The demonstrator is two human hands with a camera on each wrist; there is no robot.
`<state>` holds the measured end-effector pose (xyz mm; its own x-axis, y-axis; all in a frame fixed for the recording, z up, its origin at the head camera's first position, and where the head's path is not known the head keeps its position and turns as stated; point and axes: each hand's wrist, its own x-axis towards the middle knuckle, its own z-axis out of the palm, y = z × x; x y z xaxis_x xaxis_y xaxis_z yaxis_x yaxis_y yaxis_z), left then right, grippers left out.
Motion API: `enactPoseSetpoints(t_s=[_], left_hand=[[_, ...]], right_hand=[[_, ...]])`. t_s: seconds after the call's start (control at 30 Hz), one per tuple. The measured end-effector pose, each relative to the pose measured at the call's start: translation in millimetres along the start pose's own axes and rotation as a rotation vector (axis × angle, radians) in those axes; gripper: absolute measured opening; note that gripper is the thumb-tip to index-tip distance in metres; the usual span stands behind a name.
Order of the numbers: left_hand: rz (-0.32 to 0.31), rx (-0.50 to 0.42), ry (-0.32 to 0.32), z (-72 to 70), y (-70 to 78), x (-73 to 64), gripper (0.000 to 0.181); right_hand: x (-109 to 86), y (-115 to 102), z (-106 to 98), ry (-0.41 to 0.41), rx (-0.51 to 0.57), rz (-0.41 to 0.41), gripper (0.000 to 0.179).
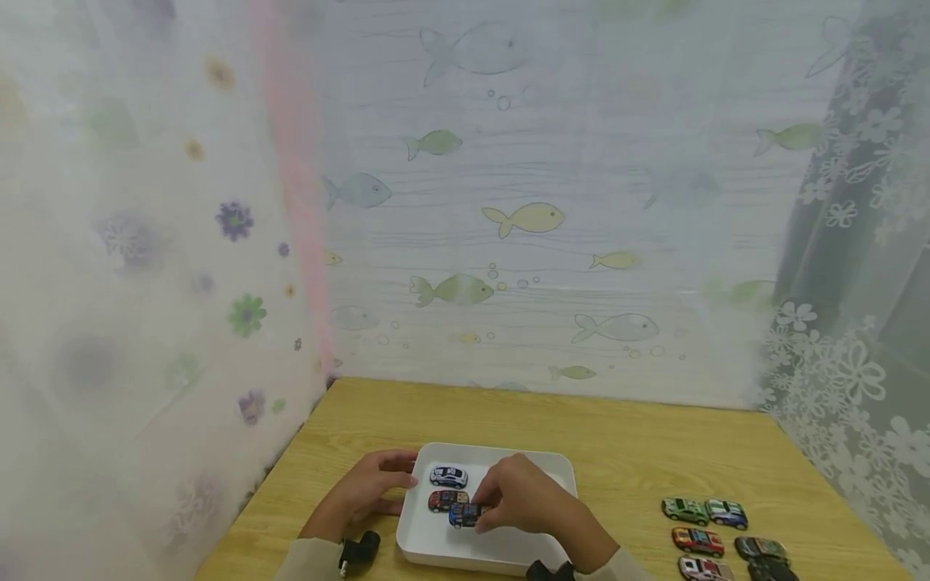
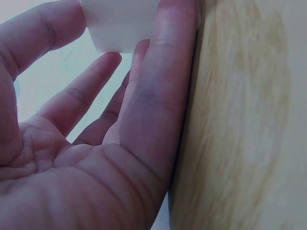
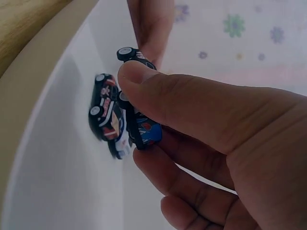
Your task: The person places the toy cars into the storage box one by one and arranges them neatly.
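Over the white tray (image 1: 487, 561), my right hand (image 1: 529, 494) pinches a blue and black toy car (image 1: 462, 514) between thumb and fingers. The right wrist view shows this blue toy car (image 3: 148, 132) tilted, partly hidden by the thumb. Close beside it, a red and black toy car (image 1: 443, 500) sits in the tray, and a white and blue toy car (image 1: 448, 476) lies behind that one. My left hand (image 1: 370, 488) touches the tray's left side, fingers loosely extended. In the left wrist view, the edge of that hand (image 2: 91, 158) rests along the tabletop.
Several more toy cars (image 1: 697, 541) stand in loose rows on the wooden table (image 1: 617, 452), right of the tray. Fish-printed curtain (image 1: 523, 242) hangs behind the table, with a flowered curtain (image 1: 182, 323) at the left and a lacy one (image 1: 857, 371) at the right.
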<state>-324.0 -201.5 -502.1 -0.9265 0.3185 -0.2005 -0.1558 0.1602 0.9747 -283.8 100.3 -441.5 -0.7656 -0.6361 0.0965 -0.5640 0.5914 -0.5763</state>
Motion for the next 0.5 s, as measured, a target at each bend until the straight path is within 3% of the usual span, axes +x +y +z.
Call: enactPoseSetpoints(t_s=[0.5], left_hand=[[-0.002,0.008,0.003,-0.3,-1.1,0.5,0.062]], right_hand=[[20.9,-11,15,-0.021,-0.111,0.007,0.021]])
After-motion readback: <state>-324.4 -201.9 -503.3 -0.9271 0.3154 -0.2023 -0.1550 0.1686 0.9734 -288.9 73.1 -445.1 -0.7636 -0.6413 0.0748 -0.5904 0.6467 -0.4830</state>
